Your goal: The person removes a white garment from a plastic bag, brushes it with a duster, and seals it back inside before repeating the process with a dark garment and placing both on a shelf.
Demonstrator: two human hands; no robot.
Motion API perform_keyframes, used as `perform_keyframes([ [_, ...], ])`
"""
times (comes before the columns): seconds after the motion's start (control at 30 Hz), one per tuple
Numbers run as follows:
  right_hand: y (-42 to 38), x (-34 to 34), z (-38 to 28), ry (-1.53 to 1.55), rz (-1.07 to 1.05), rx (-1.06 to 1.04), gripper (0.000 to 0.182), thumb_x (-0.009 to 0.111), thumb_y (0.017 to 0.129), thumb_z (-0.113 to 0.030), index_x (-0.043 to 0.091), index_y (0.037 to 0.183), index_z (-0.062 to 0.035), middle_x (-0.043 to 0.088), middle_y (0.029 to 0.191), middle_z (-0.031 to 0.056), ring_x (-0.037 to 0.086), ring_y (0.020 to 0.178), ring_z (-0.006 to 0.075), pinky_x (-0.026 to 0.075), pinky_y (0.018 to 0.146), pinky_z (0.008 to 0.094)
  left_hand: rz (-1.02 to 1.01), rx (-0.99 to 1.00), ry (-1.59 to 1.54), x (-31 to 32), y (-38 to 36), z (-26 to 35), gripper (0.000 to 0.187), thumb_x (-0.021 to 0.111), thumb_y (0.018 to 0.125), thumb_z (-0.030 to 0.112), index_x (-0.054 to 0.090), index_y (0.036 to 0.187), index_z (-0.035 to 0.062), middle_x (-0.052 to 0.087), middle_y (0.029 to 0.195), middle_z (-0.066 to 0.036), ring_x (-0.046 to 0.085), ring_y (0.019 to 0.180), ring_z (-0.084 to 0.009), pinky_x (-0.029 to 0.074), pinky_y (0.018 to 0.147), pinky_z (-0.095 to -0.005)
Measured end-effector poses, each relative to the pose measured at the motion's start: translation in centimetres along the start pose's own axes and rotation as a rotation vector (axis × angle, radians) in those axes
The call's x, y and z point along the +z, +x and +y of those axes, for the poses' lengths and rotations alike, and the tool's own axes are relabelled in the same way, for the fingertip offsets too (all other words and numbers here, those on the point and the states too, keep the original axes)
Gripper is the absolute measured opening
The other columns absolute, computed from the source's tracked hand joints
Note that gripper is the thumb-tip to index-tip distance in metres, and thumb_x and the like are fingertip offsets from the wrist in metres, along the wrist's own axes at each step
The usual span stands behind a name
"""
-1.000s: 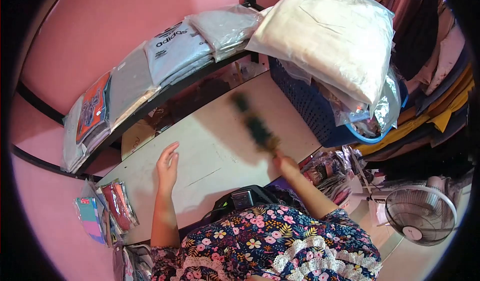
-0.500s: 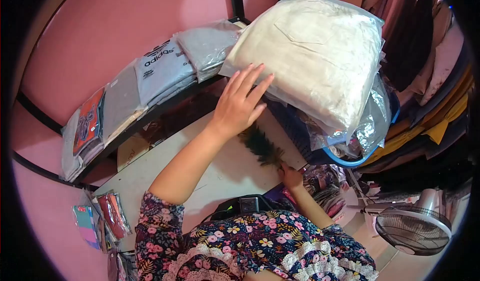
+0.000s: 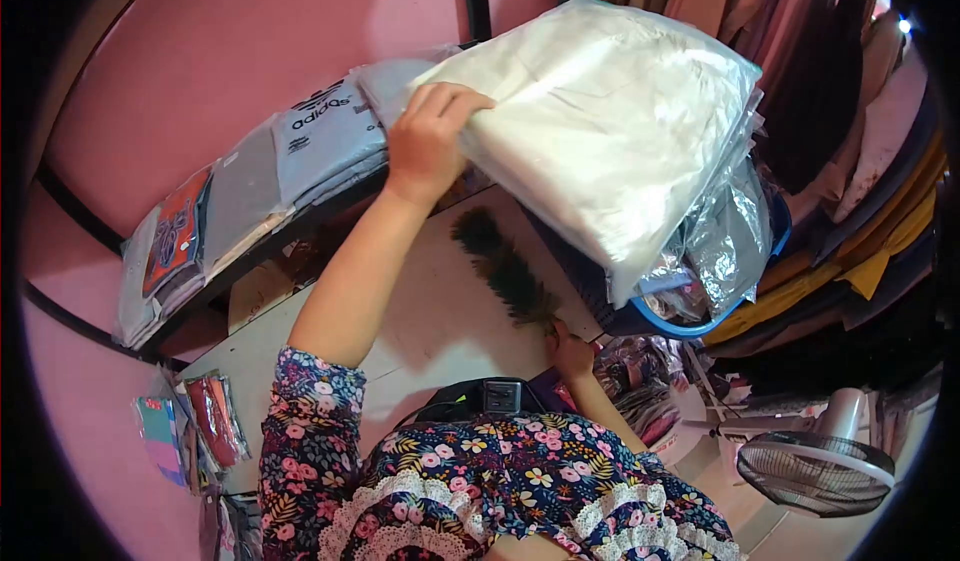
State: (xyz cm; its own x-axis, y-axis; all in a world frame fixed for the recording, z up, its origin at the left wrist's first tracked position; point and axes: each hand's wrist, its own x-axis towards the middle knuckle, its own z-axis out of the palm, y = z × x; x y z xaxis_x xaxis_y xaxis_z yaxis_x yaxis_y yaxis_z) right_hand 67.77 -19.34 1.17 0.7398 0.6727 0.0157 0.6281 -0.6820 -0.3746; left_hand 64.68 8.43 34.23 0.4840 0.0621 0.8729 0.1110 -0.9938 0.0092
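One closed L hand (image 3: 430, 146) w/ 1 pkg (image 3: 620, 126) (cream), 1 closed R hand (image 3: 573, 354) w/ 1 duster (image 3: 503, 269)

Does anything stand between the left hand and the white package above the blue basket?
Nothing visible does: the left hand grasps the white package near its left corner. The green duster, in the right hand, is lower in view, over the table, not between them.

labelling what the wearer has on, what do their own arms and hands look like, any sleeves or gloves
The left sleeve is dark navy with a pink and white floral print, ending near the elbow. The left hand and right hand are gloveless, and no watch or bracelet shows on either wrist.
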Motion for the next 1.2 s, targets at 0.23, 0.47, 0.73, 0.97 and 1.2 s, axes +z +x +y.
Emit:
perform_keyframes([
  [0.23,0.3,0.2,1.5,0.045,-0.041,0.017,0.043,0.051,0.085,-0.035,0.045,0.125,-0.0201,0.062,0.069,0.0184,0.061,0.064,0.0386,0.049,0.057,0.0505,0.085,-0.084,0.126,-8.9,-8.3,-7.8,0.013,0.053,0.067,0.002,0.059,0.077,0.0080,0.057,0.080,-0.009,0.057,0.085,-0.0264,0.046,0.076,-0.0340],
  [0.47,0.7,-0.4,2.2,0.032,-0.091,0.041,0.044,0.049,0.086,-0.036,0.045,0.126,-0.0197,0.063,0.073,0.0211,0.062,0.069,0.0402,0.049,0.061,0.0508,-0.194,-0.252,0.256,-23.4,-29.1,-10.3,0.008,0.057,0.065,0.003,0.058,0.073,0.0032,0.057,0.079,-0.012,0.057,0.086,-0.0298,0.047,0.079,-0.0373],
  [0.73,2.7,-6.1,-2.3,-0.215,-0.354,0.156,0.045,0.052,0.085,-0.032,0.045,0.126,-0.0157,0.062,0.091,0.0238,0.061,0.083,0.0394,0.049,0.071,0.0492,-1.122,-1.132,0.630,-33.1,-47.4,-0.6,0.047,0.055,0.067,-0.005,0.060,0.109,0.0160,0.034,0.138,-0.019,0.023,0.132,-0.0380,0.023,0.105,-0.0513],
  [0.97,5.6,1.2,-11.4,0.465,-0.214,-0.211,0.041,0.065,0.080,-0.026,0.058,0.113,-0.0025,0.064,0.100,0.0198,0.062,0.092,0.0322,0.048,0.079,0.0383,-0.528,-1.126,0.217,-31.0,-47.6,2.0,0.043,0.057,0.073,-0.003,0.057,0.114,0.0071,0.045,0.129,-0.018,0.036,0.125,-0.0332,0.029,0.104,-0.0429],
  [1.2,3.1,4.4,-20.3,0.711,-0.429,-0.084,0.013,0.066,0.077,-0.012,0.065,0.081,0.0007,0.063,0.073,0.0153,0.058,0.061,0.0261,0.044,0.056,0.0353,-0.098,-1.843,-0.784,-24.5,-40.1,-1.0,0.035,0.046,0.094,0.026,0.050,0.122,0.0042,0.054,0.117,-0.010,0.053,0.109,-0.0203,0.041,0.094,-0.0344],
])
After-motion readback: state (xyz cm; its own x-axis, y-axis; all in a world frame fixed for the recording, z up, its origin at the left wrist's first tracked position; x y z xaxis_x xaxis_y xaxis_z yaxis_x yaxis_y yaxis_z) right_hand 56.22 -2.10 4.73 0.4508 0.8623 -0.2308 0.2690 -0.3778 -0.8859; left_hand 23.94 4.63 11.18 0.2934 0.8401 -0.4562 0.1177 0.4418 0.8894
